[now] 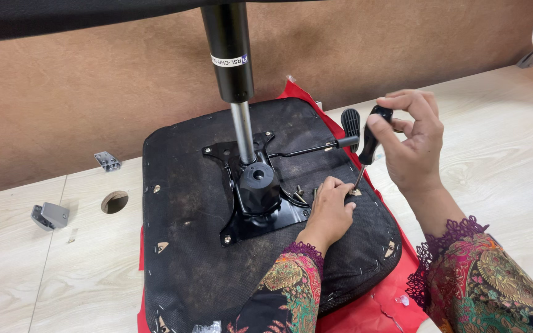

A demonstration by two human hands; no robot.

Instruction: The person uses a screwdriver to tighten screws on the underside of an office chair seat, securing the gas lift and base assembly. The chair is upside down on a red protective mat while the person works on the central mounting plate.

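Screwdriver [366, 151] upright and slightly tilted over the right part of the chair seat [192, 246], black handle on top, thin shaft pointing down to a spot on the seat's right side. Going left to right: grey plastic bracket [50, 215] lying on the pale wood worktop [44, 283] at the far left, a smaller metal bracket [107, 161] further back, a round hole [115, 201] in the worktop between them and the seat. Black seat upside down on a red sheet [377, 305], rough fabric underside facing up, staples along the edge. Black metal plate [266, 216] mounted in the middle of the seat, with a gas cylinder [228, 52] rising out of its hub toward the top of the view and a thin lever [306, 148] running right to a ribbed paddle. A few loose screws [297, 192] just right of the plate. Left hand [330, 209] resting on the seat, fingertips pinched together at the screwdriver tip, grip closed on something too small to make out. Right hand [411, 139] raised above and to the right, grip clenched around the screwdriver handle, thumb against its side. Patterned sleeves with lace cuffs on both forearms, near edge of the view.
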